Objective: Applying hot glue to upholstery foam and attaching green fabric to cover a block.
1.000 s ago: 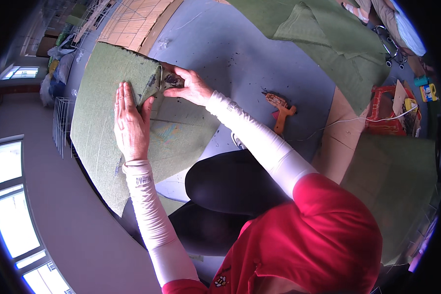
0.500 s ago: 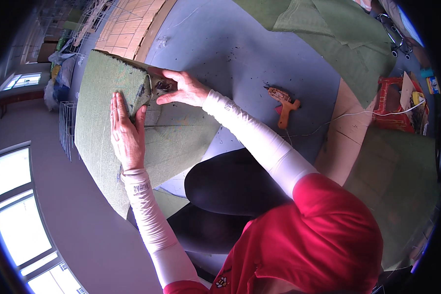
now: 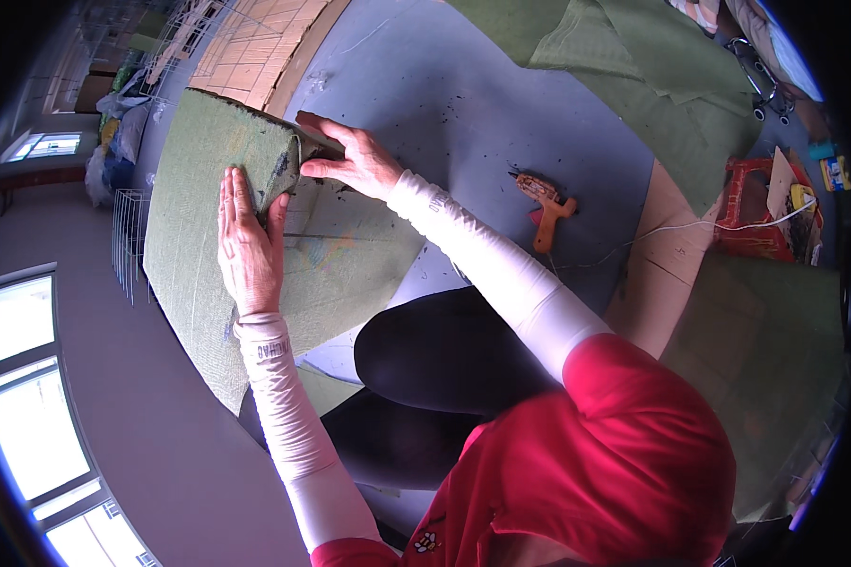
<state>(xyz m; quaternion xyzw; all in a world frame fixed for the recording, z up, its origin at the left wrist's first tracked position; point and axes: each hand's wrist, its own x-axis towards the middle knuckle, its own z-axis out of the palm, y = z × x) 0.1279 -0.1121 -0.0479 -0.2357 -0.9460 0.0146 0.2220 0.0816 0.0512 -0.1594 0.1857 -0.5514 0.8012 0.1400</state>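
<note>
A large board covered in green felt (image 3: 189,255) lies on the grey floor in front of my knees. My left hand (image 3: 248,244) presses flat on the felt, fingers together, near the board's far corner. My right hand (image 3: 350,156) grips the folded felt flap (image 3: 288,165) at that corner, thumb under and fingers over it. Bare cardboard (image 3: 340,255) shows on the board between my arms.
An orange glue gun (image 3: 544,203) lies on the grey floor (image 3: 463,104) to the right, its white cord trailing toward a red crate (image 3: 756,213). More green felt (image 3: 671,94) is spread at the far right. A tan woven mat (image 3: 255,47) lies beyond the board. Cardboard sheets (image 3: 662,274) lie at the right.
My right hand has shifted along the board's far corner, folding the felt flap further over. My left hand has stayed flat on the felt, sliding slightly toward the fold.
</note>
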